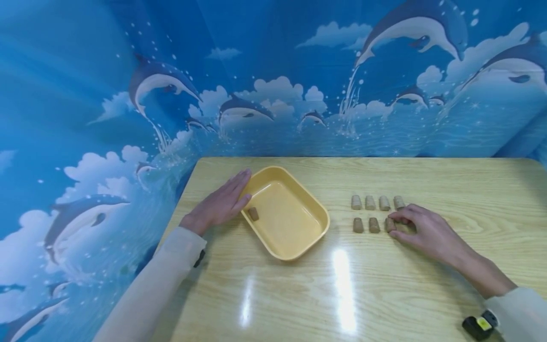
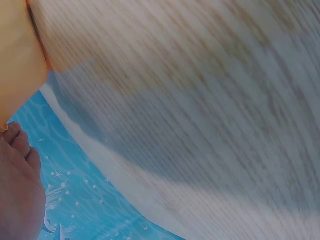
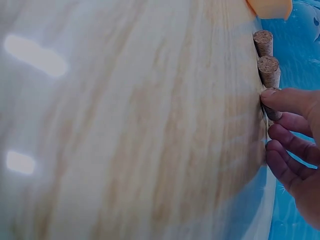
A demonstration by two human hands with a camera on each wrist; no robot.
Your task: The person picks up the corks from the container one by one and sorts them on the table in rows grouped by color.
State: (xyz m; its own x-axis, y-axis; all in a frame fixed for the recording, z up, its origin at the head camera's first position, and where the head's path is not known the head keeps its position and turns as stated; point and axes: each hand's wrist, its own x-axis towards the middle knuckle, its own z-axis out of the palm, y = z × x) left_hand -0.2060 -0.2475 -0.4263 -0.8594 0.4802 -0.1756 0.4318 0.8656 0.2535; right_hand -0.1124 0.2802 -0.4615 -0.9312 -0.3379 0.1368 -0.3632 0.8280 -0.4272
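Observation:
A yellow plastic tray sits turned at an angle on the table, with one cork lying inside near its left wall. Against the tray's left rim rests my left hand, fingers straight, thumb at the edge. To the tray's right, corks are set in two rows; a back-row cork and a front-row cork mark the left ends. My right hand pinches the cork at the front row's right end between thumb and fingers. In the right wrist view that cork is partly hidden by the thumb.
The wood-patterned table carries bright light reflections near its front. Behind it and to the left hangs a blue curtain printed with dolphins and clouds. The table's left edge lies close to my left forearm.

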